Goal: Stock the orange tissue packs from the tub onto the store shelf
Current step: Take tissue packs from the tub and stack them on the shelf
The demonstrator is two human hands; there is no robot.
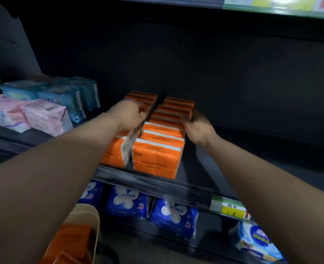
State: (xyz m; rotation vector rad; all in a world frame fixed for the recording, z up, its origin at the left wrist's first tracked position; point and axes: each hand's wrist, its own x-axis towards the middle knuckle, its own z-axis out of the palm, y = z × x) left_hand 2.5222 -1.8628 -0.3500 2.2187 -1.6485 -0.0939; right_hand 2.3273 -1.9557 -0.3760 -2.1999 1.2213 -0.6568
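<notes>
orange tissue packs (155, 159) printed "cotton tissue" stand in two rows on the dark shelf (205, 168). left hand (130, 115) curls its fingers over a pack in the left row. right hand (199, 128) lies blurred against the right row's side, and i cannot tell its grip. more orange packs lie in the cream tub (88, 216) below. a yellow price tag (231, 210) on the shelf edge reads "15".

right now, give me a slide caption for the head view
Left hand and right hand on two rows of orange tissue packs on the store shelf, tub below left
</notes>
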